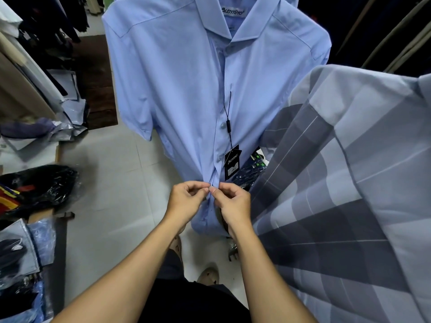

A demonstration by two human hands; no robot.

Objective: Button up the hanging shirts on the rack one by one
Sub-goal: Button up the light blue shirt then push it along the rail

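Observation:
A light blue short-sleeved shirt (177, 85) hangs in front of me, its front closed from the collar down past several buttons. A black price tag (232, 162) dangles on a cord along the placket. My left hand (186, 202) and my right hand (233, 202) meet low on the placket, fingertips pinching the two front edges together at one button. The button itself is hidden by my fingers. The hem below the hands hangs loose.
A grey checked shirt (349, 183) hangs close on the right, brushing my right forearm. Bagged clothes (39, 185) and folded shirts (25, 250) lie on the left. Dark garments hang at the back left. White floor tiles (121, 194) lie below.

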